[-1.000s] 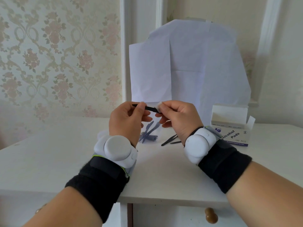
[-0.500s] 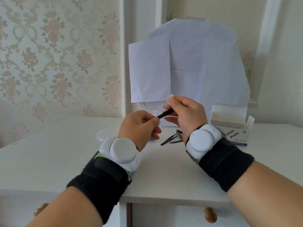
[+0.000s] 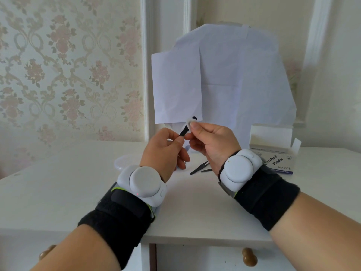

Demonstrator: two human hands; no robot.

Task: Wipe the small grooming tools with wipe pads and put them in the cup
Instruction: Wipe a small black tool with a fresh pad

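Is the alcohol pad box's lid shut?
No, the alcohol pad box at the right of the table has its lid flap standing up, open.

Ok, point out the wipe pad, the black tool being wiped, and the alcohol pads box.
wipe pad (image 3: 189, 122), head view, on the white fold above the thumb.
black tool (image 3: 184, 132), head view, on its bare shaft between the hands.
alcohol pads box (image 3: 281, 162), head view, on the printed front face.
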